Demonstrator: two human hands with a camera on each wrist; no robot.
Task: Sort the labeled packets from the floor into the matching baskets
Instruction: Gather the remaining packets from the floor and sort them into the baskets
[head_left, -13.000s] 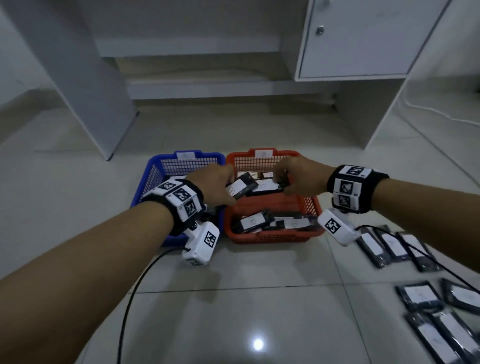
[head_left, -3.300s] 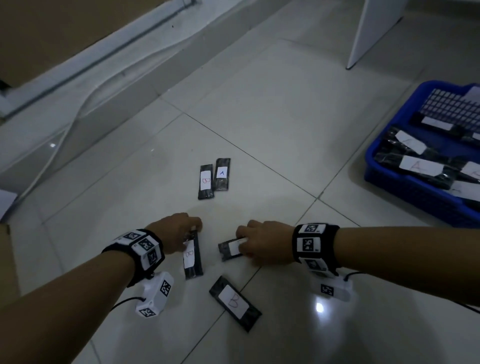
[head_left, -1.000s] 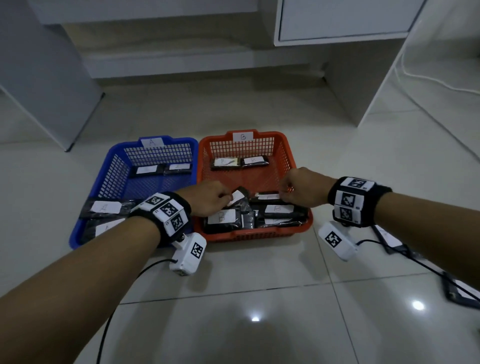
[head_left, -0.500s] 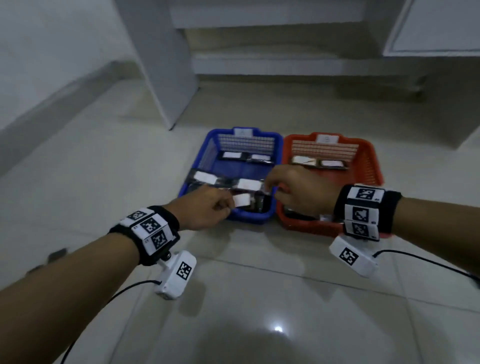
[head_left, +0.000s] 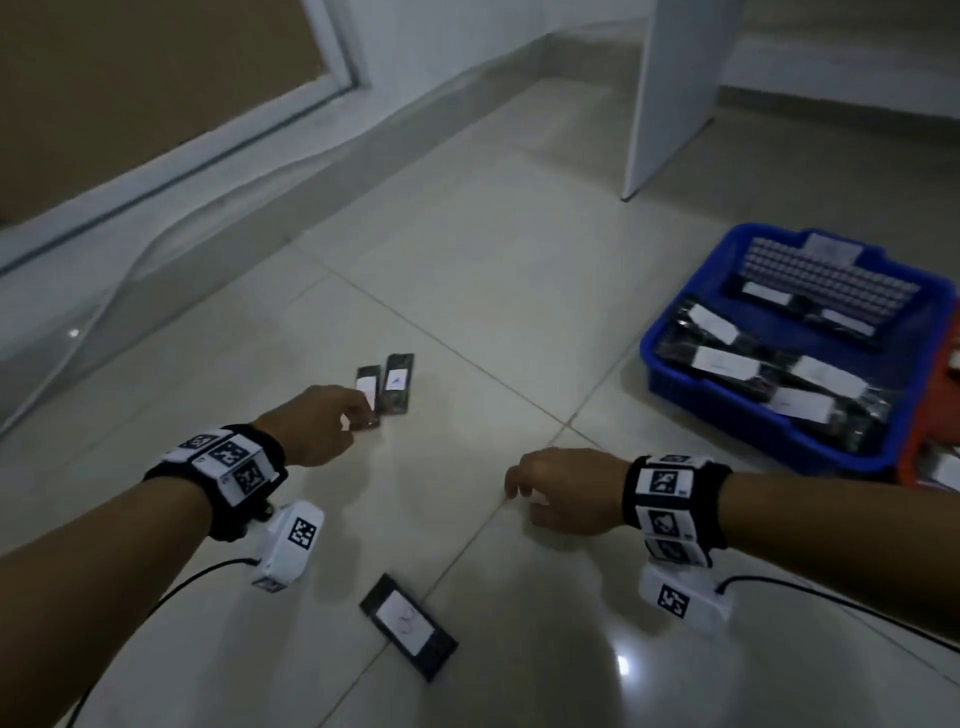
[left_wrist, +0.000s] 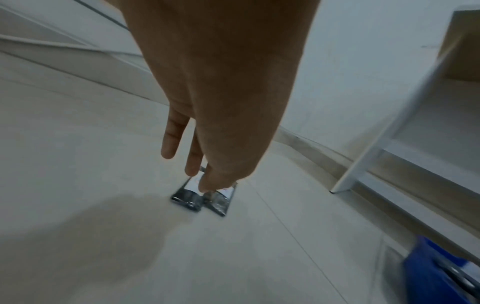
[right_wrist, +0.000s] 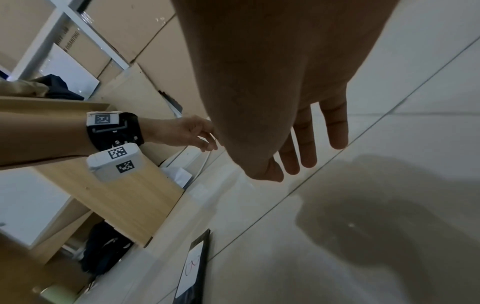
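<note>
Reaching with fingers extended and nothing held, the left hand (head_left: 317, 426) risks dragging both touching dark labeled packets (head_left: 370, 396) together across the pale tiled floor (head_left: 493, 260), while the right hand (head_left: 563, 491) hovers relaxed, empty.

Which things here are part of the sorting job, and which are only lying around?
Part of the job:
- pair of packets under the left hand
- single packet nearer the person
- blue basket
- red basket

Lying around:
- cardboard boxes
- wooden shelf
- white desk panel

Pale tiled floor (head_left: 467, 249): three labelled packets (head_left: 408, 626), blue basket (head_left: 769, 415), red basket (head_left: 930, 457) beside it.
</note>
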